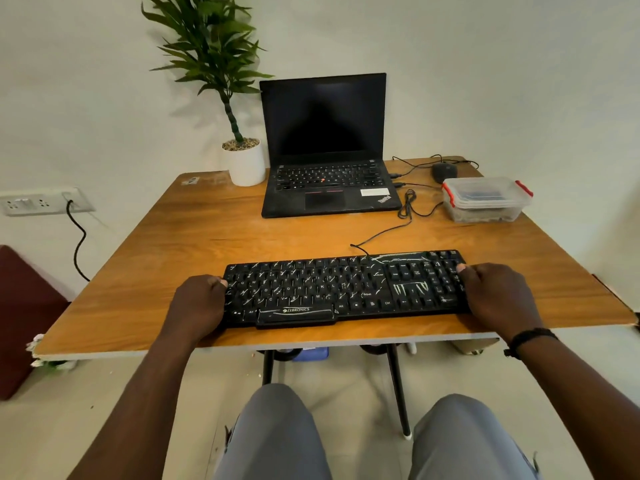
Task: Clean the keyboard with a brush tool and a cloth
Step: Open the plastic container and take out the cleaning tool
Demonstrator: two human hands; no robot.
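Note:
A black keyboard (343, 289) streaked with white marks lies near the front edge of the wooden table (207, 237). My left hand (199, 304) grips its left end, thumb on the top edge. Its right end is held by my right hand (498, 296), fingers curled round the side. No brush or cloth shows in the open. A clear lidded box (485, 200) with red clips stands at the back right; its contents are unclear.
An open black laptop (329, 150) stands at the back centre, with a potted plant (242, 161) to its left and a black mouse (444, 172) to its right. Thin cables (405, 206) run from the laptop to the keyboard. A wall socket (41, 202) sits at the left.

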